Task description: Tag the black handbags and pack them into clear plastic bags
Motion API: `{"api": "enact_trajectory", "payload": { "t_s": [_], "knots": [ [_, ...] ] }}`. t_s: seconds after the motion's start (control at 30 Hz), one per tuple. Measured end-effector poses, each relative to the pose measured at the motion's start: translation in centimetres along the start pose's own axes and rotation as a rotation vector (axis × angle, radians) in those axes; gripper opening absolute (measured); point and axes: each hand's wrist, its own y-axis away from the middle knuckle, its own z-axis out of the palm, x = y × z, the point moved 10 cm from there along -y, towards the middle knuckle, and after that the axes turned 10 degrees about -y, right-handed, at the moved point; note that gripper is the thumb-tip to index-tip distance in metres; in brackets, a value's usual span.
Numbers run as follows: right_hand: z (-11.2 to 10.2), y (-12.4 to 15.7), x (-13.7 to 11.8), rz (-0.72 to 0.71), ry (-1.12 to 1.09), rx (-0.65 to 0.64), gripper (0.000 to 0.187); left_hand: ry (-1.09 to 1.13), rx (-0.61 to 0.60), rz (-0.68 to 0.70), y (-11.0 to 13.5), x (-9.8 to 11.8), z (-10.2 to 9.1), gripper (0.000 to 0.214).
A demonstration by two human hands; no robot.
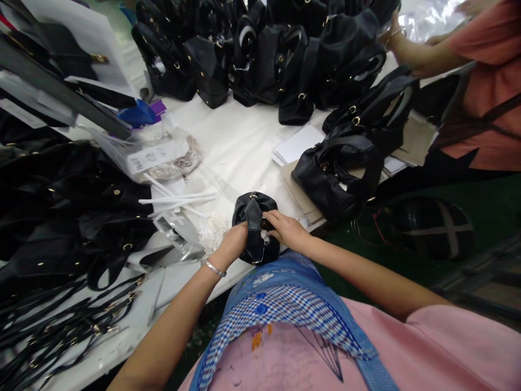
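Observation:
A small black handbag stands on end at the near edge of the white table, right in front of me. My left hand grips its left side, fingers closed round the leather. My right hand is curled over its right side beside the handle strap, fingertips pinching at a small gold fitting. A silver bangle sits on my left wrist.
Many black handbags crowd the far side, more lie at left, and one rests on cardboard sheets at right. Black straps lie near left. Plastic bags of hardware sit centre-left. Another person's arm reaches in top right.

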Motion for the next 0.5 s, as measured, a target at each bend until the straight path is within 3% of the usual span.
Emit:
{"api": "enact_trajectory", "payload": {
  "t_s": [0.2, 0.33, 0.5],
  "knots": [
    [-0.9, -0.7, 1.4, -0.068, -0.246, 0.081, 0.015, -0.143, 0.000, -0.133, -0.4, -1.7, 0.2, 0.023],
    [-1.3, -0.2, 2.1, -0.150, -0.515, 0.162, 0.010, -0.107, 0.027, -0.210, -0.9, -1.5, -0.3, 0.022],
    [-1.2, 0.2, 2.8, -0.175, -0.620, 0.203, 0.010, 0.051, 0.085, -0.305, -0.7, -2.0, -0.6, 0.022]
  ]
}}
